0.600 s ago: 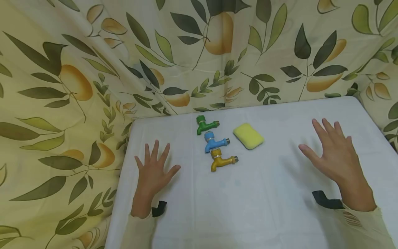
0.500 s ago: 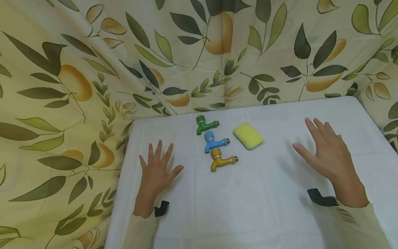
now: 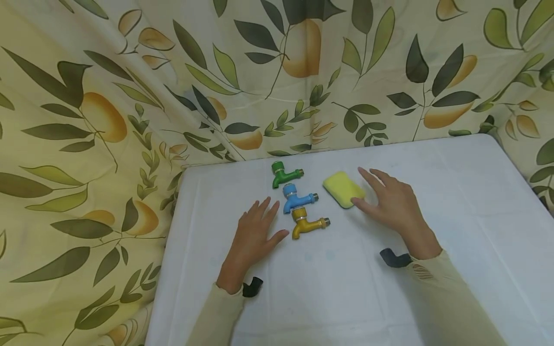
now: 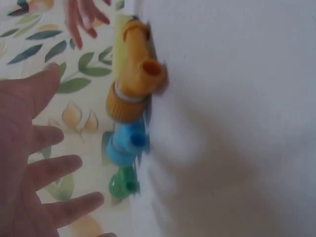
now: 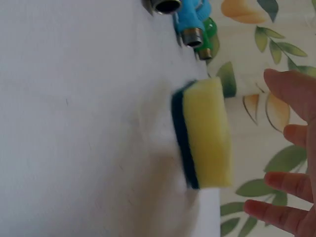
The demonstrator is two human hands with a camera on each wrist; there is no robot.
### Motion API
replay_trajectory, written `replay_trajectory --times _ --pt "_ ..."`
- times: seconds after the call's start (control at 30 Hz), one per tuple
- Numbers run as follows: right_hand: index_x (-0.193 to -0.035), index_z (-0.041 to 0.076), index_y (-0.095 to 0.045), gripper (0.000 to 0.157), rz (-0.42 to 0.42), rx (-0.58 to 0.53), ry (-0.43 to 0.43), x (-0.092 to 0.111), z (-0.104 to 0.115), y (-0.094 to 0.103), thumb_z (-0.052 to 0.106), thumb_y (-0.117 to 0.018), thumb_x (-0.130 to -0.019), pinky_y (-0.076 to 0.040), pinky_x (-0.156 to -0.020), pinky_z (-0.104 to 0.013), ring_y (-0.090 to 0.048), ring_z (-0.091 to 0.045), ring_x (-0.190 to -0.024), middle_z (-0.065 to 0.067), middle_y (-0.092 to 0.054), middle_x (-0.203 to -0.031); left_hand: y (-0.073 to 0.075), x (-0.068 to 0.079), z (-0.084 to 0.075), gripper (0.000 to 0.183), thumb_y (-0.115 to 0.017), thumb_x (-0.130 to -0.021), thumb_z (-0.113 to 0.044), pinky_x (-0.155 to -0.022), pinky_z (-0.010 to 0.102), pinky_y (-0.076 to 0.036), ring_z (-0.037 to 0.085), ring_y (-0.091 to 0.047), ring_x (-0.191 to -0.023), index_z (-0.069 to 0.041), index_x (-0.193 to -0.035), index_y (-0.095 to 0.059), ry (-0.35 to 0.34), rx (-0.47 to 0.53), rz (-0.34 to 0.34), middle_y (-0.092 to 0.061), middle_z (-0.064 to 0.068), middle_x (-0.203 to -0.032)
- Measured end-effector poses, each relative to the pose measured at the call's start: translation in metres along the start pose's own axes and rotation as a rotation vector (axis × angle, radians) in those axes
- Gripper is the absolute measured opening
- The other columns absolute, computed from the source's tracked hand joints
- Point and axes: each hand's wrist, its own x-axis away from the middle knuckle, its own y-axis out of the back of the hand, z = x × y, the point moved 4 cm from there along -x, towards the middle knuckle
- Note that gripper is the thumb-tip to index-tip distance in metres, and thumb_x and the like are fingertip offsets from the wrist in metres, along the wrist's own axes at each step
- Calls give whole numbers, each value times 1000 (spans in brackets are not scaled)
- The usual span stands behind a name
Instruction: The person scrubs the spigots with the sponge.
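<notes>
Three plastic taps lie in a slanting row on the white table: a green tap (image 3: 286, 175), a blue tap (image 3: 299, 198) and a yellow tap (image 3: 309, 224). Right of them lies a yellow sponge (image 3: 342, 187), whose dark green underside shows in the right wrist view. My left hand (image 3: 253, 238), fingers spread, hovers just left of the blue and yellow taps and holds nothing. Over the sponge's right side hovers my right hand (image 3: 391, 204), its thumb overlapping the sponge in the head view. The right wrist view shows a gap between this hand and the sponge (image 5: 207, 133).
A white cloth covers the table (image 3: 329, 298). Behind it and on the left hangs a curtain (image 3: 99, 192) printed with leaves and fruit. A black curved piece (image 3: 396, 258) sticks out at my right wrist, another black piece (image 3: 253, 287) at my left.
Both hands have moved inward over the table, the left one rightward toward the taps, the right one leftward to the sponge. The taps and sponge have stayed in place.
</notes>
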Motion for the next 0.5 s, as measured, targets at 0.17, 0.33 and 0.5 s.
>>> replay_trajectory --times 0.17,0.33,0.5 --pt "-157 28 -41 78 149 1 -59 -11 11 -21 64 -63 -91 -45 -94 -72 -54 -51 -128 -22 -44 -155 -15 -15 -20 75 -54 -99 -62 -110 53 -47 30 -43 -146 -22 -160 -36 -84 20 29 -33 0 -167" --pt "-156 25 -43 79 206 3 -101 -16 18 -42 67 -60 -91 -44 -96 -73 -52 -50 -129 -22 -46 -153 -25 -24 -38 76 -55 -95 -68 -98 52 -53 31 -48 -136 -26 -156 -40 -126 -40 45 -40 -1 -163" --pt "-155 22 -44 76 222 -7 -135 -17 23 -53 61 -62 -93 -42 -97 -73 -50 -48 -128 -23 -48 -148 -28 -27 -45 84 -74 -84 -64 -97 49 -52 30 -47 -133 -28 -153 -41 -109 -68 62 -43 0 -160"
